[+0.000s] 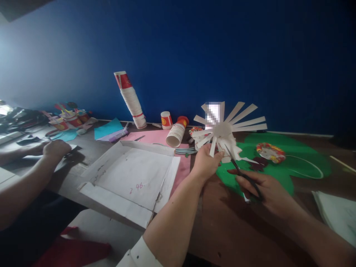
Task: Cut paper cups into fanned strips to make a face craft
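My left hand (207,163) is closed on a paper cup cut into strips (222,129). The white strips splay outward from the round base like rays. My right hand (263,187) has its fingers in the handles of dark scissors (247,176). The blades point up and left, close to the cup's lower edge and my left fingertips. Whether they touch the paper I cannot tell. Below and behind the scissors lies a green paper sheet (297,142), with a red and yellow ring-shaped craft piece (271,152) on it.
A white box lid (119,178) lies left of my arm. Behind it stand a tall leaning stack of paper cups (132,104), a single upturned red cup (166,120) and a cup stack on its side (176,135). At far left, another person's hands (57,148) work at the table.
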Demonstrator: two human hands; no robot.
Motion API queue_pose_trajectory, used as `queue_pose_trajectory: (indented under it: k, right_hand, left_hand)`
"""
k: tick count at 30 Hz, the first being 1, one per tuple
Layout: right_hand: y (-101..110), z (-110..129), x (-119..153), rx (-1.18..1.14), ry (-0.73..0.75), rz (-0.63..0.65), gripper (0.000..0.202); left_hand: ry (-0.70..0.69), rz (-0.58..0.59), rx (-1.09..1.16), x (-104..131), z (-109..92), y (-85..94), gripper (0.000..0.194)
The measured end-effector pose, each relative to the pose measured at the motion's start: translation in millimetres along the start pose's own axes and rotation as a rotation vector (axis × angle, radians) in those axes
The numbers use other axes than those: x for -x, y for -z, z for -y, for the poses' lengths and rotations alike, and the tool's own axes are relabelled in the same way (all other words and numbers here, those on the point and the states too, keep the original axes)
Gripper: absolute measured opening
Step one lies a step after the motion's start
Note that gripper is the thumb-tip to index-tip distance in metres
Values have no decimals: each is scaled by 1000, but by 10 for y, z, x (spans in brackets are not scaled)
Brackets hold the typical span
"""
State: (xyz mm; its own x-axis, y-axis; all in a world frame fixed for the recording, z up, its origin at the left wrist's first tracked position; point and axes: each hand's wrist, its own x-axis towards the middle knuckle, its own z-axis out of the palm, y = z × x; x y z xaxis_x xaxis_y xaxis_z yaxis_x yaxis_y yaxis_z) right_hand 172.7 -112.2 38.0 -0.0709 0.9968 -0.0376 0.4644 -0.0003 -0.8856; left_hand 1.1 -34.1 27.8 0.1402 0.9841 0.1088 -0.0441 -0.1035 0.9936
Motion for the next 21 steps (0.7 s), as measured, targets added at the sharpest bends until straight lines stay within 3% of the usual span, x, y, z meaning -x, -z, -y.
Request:
queue_pose_trajectory:
  k: [16, 21]
  right_hand:
    - [-6, 35, 9, -24, -13, -5, 60]
    - [-21, 25, 8, 11, 6, -26, 62]
  left_hand:
    - [57, -76, 34, 11, -32, -34, 15]
    - [53, -54, 25, 57, -32, -57, 28]
